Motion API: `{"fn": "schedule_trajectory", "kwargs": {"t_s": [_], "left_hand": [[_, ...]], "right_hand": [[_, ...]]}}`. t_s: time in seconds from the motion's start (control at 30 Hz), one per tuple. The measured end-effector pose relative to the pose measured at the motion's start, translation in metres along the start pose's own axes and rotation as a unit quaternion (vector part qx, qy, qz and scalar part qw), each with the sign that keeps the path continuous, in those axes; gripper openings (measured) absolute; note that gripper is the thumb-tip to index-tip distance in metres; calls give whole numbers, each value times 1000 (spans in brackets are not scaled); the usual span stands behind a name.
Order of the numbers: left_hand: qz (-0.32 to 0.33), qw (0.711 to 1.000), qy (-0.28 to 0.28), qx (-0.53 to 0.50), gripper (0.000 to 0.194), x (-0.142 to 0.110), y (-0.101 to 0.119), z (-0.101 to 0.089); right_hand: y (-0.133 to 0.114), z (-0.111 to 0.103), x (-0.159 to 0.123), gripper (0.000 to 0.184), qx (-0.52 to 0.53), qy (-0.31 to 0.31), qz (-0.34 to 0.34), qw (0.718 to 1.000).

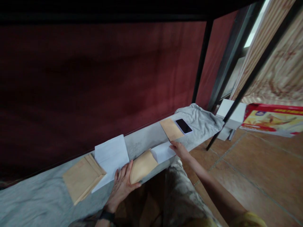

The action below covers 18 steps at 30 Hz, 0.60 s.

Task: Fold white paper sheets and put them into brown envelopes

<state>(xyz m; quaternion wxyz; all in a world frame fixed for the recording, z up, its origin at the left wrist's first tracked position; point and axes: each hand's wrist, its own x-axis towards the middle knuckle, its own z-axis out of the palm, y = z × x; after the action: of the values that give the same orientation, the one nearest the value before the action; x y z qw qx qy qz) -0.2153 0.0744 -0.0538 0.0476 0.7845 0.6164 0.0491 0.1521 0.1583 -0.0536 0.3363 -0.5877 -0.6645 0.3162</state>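
A tan paper envelope [143, 166] lies on the cloth-covered ledge in front of me, with white paper [163, 152] partly inside its right-hand opening. My left hand [123, 184] holds the envelope's left end, with the thumb along the near edge and the fingers across the end. At the right end of the white paper, my right hand [180, 150] pinches its edge between thumb and fingers. Left of my left hand is a stack of white sheets [112, 154], partly covered by a pile of tan envelopes [82, 178]. Another tan envelope [171, 129] lies beyond my right hand.
A phone [184, 126] rests beside the far envelope on the grey cloth [199, 118]. Dark metal posts [202, 63] rise at the ledge's right end. White boxes [230, 113] and a red-and-yellow carton [274, 119] stand on the tiled floor [260, 164]. A dark red curtain-like surface [106, 78] hangs behind.
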Motion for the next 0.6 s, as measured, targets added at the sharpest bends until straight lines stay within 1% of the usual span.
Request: {"fn": "schedule_trajectory", "kwargs": {"t_s": [0.07, 0.13, 0.2, 0.3, 0.4, 0.47, 0.6], "left_hand": [[1, 1000, -6, 1, 100, 1, 5, -3], [2, 1000, -6, 1, 100, 2, 8, -4], [12, 1000, 0, -5, 100, 5, 10, -4], [30, 999, 11, -17, 103, 11, 12, 0], [43, 999, 11, -24, 103, 17, 18, 4], [53, 998, 8, -27, 102, 21, 23, 5], [68, 997, 8, -40, 103, 27, 32, 5]], "right_hand": [[2, -2, 2, 16, -9, -19, 9, 1000], [2, 2, 4, 17, -12, -35, 20, 999], [-1, 12, 4, 16, -12, -49, 33, 998], [-9, 33, 1, 17, -4, -61, 53, 997], [-18, 57, -6, 22, 9, -61, 73, 995], [-22, 69, -10, 23, 19, -49, 85, 995], [-26, 79, -16, 21, 56, -32, 93, 994]]}}
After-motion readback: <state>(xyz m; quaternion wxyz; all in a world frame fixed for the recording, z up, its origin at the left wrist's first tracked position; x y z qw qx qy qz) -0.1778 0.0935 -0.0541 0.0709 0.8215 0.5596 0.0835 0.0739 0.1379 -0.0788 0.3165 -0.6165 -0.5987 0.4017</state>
